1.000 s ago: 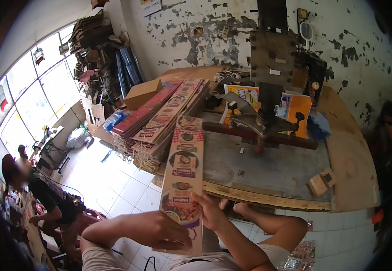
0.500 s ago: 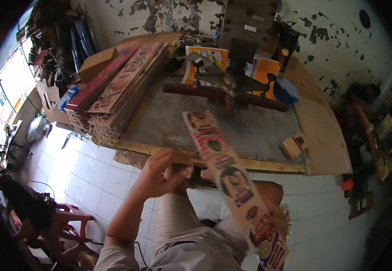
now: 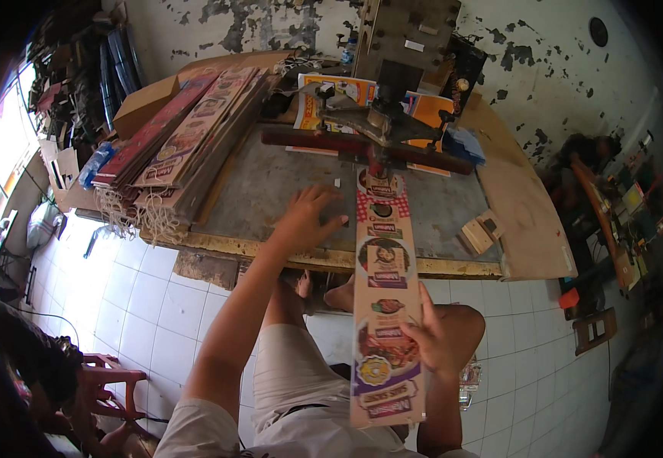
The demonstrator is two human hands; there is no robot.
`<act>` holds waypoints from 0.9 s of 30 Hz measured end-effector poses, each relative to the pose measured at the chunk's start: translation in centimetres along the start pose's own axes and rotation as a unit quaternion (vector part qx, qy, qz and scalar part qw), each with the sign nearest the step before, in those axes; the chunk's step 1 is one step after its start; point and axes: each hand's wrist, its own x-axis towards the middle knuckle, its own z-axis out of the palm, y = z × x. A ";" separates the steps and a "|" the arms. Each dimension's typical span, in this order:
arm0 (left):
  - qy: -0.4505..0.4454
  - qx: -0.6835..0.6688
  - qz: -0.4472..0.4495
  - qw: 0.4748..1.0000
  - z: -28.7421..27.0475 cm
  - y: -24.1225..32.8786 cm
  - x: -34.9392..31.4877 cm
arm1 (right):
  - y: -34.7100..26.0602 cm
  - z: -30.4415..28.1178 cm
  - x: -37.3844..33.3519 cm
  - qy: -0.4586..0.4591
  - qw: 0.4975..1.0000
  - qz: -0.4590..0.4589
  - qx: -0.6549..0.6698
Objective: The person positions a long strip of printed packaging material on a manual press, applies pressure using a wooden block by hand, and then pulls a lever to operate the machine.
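The worktop (image 3: 240, 202) is spreading out in front of me, its front edge running above my knees. On its left, a stack of printed strips (image 3: 194, 133) is lying with strings dangling off the front. A dark red bar (image 3: 308, 141) is stretching across the back. My long printed strip (image 3: 383, 263) is slanting from near that bar down over my lap. My right hand (image 3: 437, 336) is pinching its right edge, thumb on top; my left hand (image 3: 310, 217) is spreading loosely beside it, holding nothing. A small wooden block (image 3: 479, 233) is sitting to the right.
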 end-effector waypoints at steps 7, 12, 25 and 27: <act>-0.064 0.004 0.013 0.998 0.1 0.1 -0.6 | 1.1 2.7 1.3 -0.009 1.000 0.009 0.015; -0.078 0.015 0.014 0.997 0.3 0.5 -0.8 | 1.2 2.6 1.1 -0.001 0.999 0.029 0.014; -0.081 0.002 0.028 0.996 -0.4 0.8 0.3 | -4.0 -3.2 15.7 0.112 0.772 -0.263 -0.568; -0.085 0.007 0.025 0.996 -0.3 0.9 0.0 | -3.0 -4.1 18.0 0.097 0.775 -0.269 -0.564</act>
